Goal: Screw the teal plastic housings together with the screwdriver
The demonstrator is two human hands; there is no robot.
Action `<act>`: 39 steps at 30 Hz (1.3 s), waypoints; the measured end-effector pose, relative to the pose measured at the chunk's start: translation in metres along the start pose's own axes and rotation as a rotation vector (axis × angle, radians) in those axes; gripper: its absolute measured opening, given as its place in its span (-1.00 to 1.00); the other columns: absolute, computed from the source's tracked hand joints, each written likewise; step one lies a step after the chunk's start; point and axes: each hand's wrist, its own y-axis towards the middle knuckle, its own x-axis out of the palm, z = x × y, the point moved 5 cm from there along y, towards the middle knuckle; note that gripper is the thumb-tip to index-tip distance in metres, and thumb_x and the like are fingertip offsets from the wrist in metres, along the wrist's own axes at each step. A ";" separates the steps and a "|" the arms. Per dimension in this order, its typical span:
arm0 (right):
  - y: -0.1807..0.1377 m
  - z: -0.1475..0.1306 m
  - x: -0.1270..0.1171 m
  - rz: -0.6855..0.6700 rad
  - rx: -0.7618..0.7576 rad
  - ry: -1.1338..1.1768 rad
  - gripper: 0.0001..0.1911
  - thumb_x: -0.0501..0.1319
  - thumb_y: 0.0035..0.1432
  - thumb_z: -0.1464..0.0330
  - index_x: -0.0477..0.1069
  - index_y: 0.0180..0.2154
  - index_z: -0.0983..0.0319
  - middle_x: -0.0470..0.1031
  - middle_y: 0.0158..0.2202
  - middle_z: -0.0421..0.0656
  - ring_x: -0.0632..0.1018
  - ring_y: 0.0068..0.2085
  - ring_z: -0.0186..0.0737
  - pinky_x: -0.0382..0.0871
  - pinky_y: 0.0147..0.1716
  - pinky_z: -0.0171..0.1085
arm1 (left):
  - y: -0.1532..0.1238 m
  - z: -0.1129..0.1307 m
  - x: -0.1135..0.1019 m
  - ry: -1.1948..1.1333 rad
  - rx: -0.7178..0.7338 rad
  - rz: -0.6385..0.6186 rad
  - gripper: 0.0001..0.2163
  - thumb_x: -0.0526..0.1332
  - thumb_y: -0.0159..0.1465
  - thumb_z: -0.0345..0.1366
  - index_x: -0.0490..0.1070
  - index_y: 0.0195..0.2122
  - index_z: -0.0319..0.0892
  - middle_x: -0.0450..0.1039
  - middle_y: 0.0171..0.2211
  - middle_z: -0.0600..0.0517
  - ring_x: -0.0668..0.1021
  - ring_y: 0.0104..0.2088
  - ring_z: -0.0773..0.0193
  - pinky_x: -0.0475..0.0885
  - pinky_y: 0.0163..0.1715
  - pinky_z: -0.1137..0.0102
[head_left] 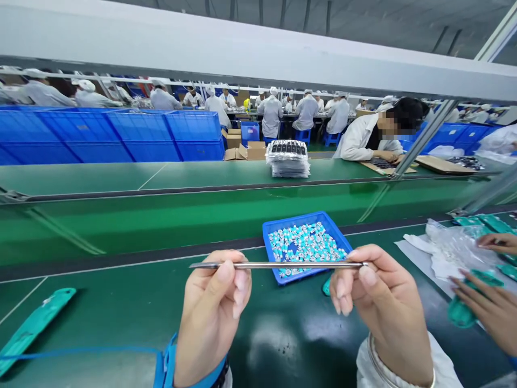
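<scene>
While left hand [212, 310] and right hand [390, 304] pinch closed on a rod [283, 265], slackening could drop it near the one-o'clock tray [297, 219].

Honestly can't read any text in this one. There's a small pale mark on one of the blue crates [83, 126] at upper left, way too tiny to make out. The stacked packs [288, 159] near upper middle might carry some print, but it's too blurry to tell.
</scene>
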 end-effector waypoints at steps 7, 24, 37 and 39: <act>0.003 0.000 -0.003 0.059 -0.058 -0.080 -0.87 0.16 0.17 0.29 0.43 -0.26 0.14 0.43 -0.61 -0.28 0.41 -0.64 -0.45 0.28 -0.66 -0.44 | -0.003 -0.001 -0.001 0.019 0.010 -0.039 -0.88 0.31 0.10 -0.21 0.53 -0.38 -0.12 0.27 -0.65 0.15 0.25 -0.69 0.59 0.22 -0.71 0.71; 0.010 -0.003 -0.013 0.162 -0.143 -0.252 -0.69 0.18 0.11 0.16 0.32 -0.54 0.23 0.32 -0.65 -0.26 0.34 -0.62 -0.40 0.20 -0.68 -0.40 | -0.005 -0.003 0.005 0.036 -0.006 -0.049 -0.89 0.35 0.05 -0.25 0.53 -0.38 -0.07 0.30 -0.70 0.17 0.24 -0.77 0.60 0.21 -0.78 0.73; 0.008 -0.007 -0.015 0.221 -0.123 -0.276 -0.58 0.07 0.19 0.21 0.19 -0.66 0.23 0.25 -0.65 -0.22 0.30 -0.57 -0.33 0.14 -0.60 -0.31 | -0.007 -0.011 0.010 0.035 -0.069 0.023 -0.83 0.40 -0.03 -0.21 0.51 -0.44 -0.13 0.29 -0.73 0.16 0.23 -0.78 0.57 0.19 -0.81 0.69; 0.007 -0.007 -0.015 0.230 -0.122 -0.273 -0.57 0.06 0.20 0.22 0.18 -0.67 0.23 0.26 -0.65 -0.22 0.30 -0.57 -0.34 0.15 -0.60 -0.31 | -0.008 -0.010 0.009 0.033 -0.069 0.014 -0.84 0.39 -0.01 -0.22 0.51 -0.43 -0.13 0.30 -0.72 0.16 0.24 -0.78 0.58 0.19 -0.80 0.70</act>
